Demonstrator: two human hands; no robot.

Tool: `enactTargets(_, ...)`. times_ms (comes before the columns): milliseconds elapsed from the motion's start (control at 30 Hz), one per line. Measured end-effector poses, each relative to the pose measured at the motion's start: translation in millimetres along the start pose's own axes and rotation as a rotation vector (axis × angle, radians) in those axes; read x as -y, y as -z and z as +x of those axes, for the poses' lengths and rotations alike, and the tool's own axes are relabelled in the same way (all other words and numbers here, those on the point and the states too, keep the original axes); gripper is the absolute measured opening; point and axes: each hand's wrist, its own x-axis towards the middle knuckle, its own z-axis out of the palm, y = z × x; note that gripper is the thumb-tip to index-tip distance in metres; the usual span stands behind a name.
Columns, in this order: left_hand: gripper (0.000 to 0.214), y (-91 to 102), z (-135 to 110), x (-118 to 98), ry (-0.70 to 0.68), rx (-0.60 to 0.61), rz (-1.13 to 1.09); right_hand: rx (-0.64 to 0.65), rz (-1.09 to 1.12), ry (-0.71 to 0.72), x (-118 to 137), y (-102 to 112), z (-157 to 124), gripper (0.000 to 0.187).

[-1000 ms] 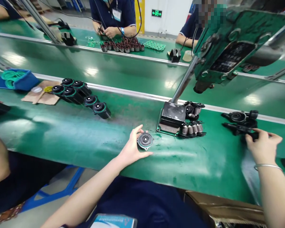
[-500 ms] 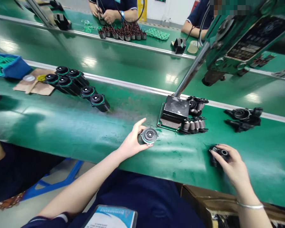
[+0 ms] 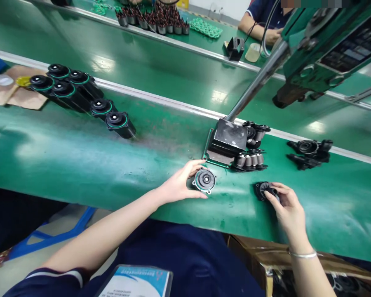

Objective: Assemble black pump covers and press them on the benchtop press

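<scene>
My left hand [image 3: 182, 183] is curled around a round-topped motor [image 3: 205, 180] with a green sealing ring and small lugs, standing in front of the press. Its thumb lies along the near side and its fingers along the far side. Held between the thumb and fingers of my right hand [image 3: 286, 202] is a black plastic pump cover [image 3: 262, 190], its round flange turned to the left. It is just above or on the green bench; I cannot tell which. A gap separates the two parts.
A hand press [image 3: 309, 70] leans over the bench, its block base [image 3: 228, 136] behind my hands. Beside it lie several rotors [image 3: 250, 160]; farther right are black covers [image 3: 309, 152]. Several motors [image 3: 120, 123] stand at left. A co-worker's arm [image 3: 256, 31] shows across the bench.
My right hand has brought the pump cover leftward, and its flange now shows more. My left hand and the motor have shifted slightly right. The view has turned a little.
</scene>
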Motion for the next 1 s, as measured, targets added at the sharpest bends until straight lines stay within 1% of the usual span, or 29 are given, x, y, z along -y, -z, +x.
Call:
enactTargets(67,0.090,-2.1,-1,2,-0.025,-0.019,-0.028,0.031,0.140,-0.025,29,-3,1,0.041)
enactTargets(133,0.083,-4.1,-1,4,-0.061,-0.035,-0.018,0.131,0.216,0.009,66,-9,5,0.034)
enactTargets(200,0.078,-5.0,-2,6,-0.087,-0.062,0.046,0.271,0.162,0.120,103,-21,11,0.030)
enactTargets(267,0.075,-4.9,-3,6,-0.097,-0.086,0.115,0.377,0.056,0.272,135,-37,18,0.027)
enactTargets(367,0.073,-3.5,-5,6,-0.104,-0.097,0.136,0.430,-0.072,0.526,165,-61,26,0.025)
enactTargets(433,0.073,-2.6,-5,6,-0.119,-0.106,0.143,0.435,-0.114,0.658,174,-72,28,0.024)
enactTargets(533,0.074,-1.5,-4,8,-0.139,-0.114,0.196,0.436,-0.164,0.750,178,-79,28,0.026)
enactTargets(700,0.074,-0.8,-3,10,-0.174,-0.098,0.236,0.465,-0.192,0.757,180,-80,26,0.027)
enactTargets(867,0.070,-1.0,-3,9,-0.186,-0.096,0.224,0.419,-0.204,0.746,180,-80,22,0.026)
enactTargets(1000,0.070,-0.8,-3,10,-0.193,-0.095,0.226,0.431,-0.198,0.749,178,-80,22,0.029)
